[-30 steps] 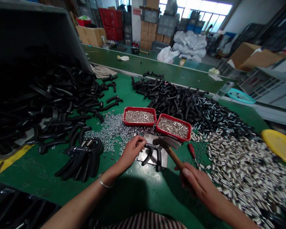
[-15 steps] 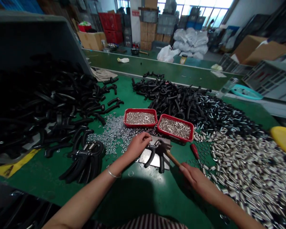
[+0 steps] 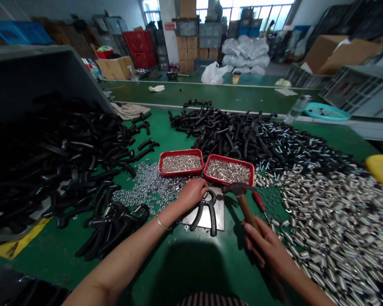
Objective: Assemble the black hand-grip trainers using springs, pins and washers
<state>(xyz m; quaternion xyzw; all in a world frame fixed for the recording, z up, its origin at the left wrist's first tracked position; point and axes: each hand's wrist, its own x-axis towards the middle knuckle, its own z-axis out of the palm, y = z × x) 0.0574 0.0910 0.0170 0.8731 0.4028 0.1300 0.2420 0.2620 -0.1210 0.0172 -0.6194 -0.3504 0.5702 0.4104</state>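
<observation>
A black hand grip exerciser with a spring near its top lies on a flat metal plate, its two handles pointing toward me. My left hand is closed at the upper end of the grip, fingertips pinched by the spring; the fingers partly hide that end. In my right hand is a hammer, held by its wooden handle. The hammer's dark head is raised to the right of the grip, apart from it. Behind the plate stand two red trays of small metal parts, the left tray and the right tray.
Loose nuts lie left of the trays. Black handles spill from a grey bin; more black parts are heaped behind. Metal springs cover the right side. A red-handled screwdriver and assembled grips also lie here.
The hammer has lifted off the hand grip and swung right, with my right hand turning. The grip's handles now sit closer together. The view has shifted slightly.
</observation>
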